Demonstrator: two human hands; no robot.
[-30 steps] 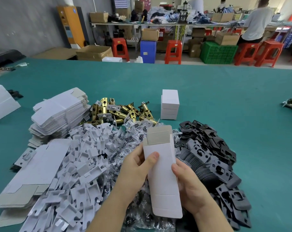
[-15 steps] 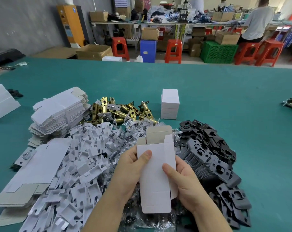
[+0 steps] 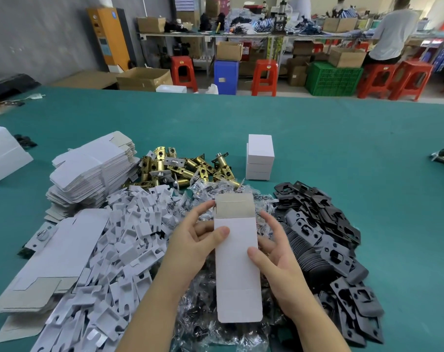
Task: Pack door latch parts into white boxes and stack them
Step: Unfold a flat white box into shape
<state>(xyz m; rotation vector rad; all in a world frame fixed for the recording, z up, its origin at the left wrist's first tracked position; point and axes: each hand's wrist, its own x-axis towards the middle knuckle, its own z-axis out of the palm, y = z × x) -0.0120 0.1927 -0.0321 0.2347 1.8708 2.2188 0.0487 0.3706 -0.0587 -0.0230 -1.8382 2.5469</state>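
Note:
A white carton box [image 3: 237, 270] stands upright between my hands, its far flap raised and showing grey inside. My left hand [image 3: 193, 246] holds its left edge with the thumb on the front face. My right hand [image 3: 274, 252] holds the right edge, thumb on the front, fingers behind. Brass door latches [image 3: 185, 168] lie in a heap beyond. Three closed white boxes [image 3: 259, 157] are stacked to the right of them. Black strike plates [image 3: 325, 240] lie at my right, white card inserts [image 3: 124, 252] at my left, bagged screws [image 3: 208, 318] beneath the box.
Flat unfolded cartons [image 3: 88, 171] are stacked at the left, more flat ones [image 3: 55, 257] nearer me. A white box [image 3: 2, 153] sits at the far left edge. Green table surface [image 3: 342, 148] stretches beyond. A person [image 3: 391, 36] works at a far bench with red stools.
The carton has been squared up from a half-flattened shape into a narrow upright box. My fingers have spread out along its sides. The piles have not moved.

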